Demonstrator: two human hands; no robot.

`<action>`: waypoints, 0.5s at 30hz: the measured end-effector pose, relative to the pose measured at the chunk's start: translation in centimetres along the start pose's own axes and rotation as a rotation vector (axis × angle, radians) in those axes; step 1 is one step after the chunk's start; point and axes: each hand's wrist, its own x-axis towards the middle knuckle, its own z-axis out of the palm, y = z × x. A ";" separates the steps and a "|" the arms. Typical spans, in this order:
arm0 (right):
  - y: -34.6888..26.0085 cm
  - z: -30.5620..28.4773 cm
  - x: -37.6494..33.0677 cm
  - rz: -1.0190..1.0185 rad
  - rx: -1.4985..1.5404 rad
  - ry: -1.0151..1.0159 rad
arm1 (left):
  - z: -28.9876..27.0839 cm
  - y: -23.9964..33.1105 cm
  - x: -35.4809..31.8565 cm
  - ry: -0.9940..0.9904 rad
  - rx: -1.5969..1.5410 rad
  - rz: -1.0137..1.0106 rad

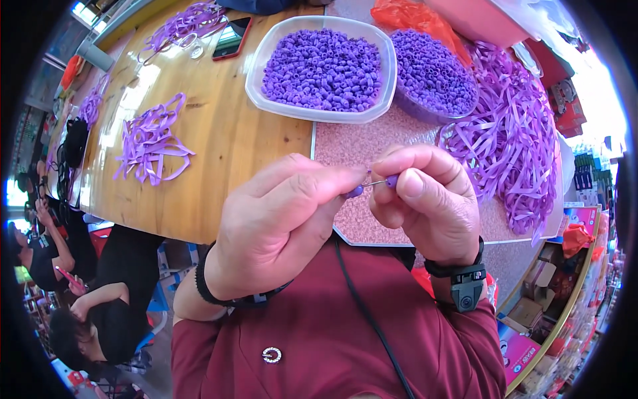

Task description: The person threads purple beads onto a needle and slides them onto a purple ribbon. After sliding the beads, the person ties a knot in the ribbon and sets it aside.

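Both hands meet in front of my chest, over the near edge of the pink speckled surface (412,143). My left hand (282,213) is closed in a pinch, with a purple bead (355,191) at its fingertips. Thumb and forefinger of my right hand (432,203) grip another purple bead (392,180). A thin metal pin (375,183) spans the short gap between the two beads. How far it runs inside the fingers is hidden. Beyond the hands stands a white plastic tub (269,106) full of purple beads, beside a purple bowl (435,118) also heaped with them.
Purple ribbon straps (508,139) pile up at the right. A smaller ribbon bundle (151,143) lies on the wooden table (216,159), with a phone (232,38) farther back. An orange plastic bag (415,16) sits behind the bowl. Two people are at the left, one holding a phone.
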 end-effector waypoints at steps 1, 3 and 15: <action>0.0 -0.1 0.0 0.000 0.000 0.001 | 0.0 -0.1 0.0 -0.017 -0.020 0.002; 0.1 -0.2 0.1 -0.004 0.005 0.043 | -0.1 -0.1 0.0 -0.025 -0.007 -0.006; 0.6 -0.7 0.5 -0.349 -0.802 -0.005 | -0.1 -0.8 -0.4 -0.055 0.071 -0.026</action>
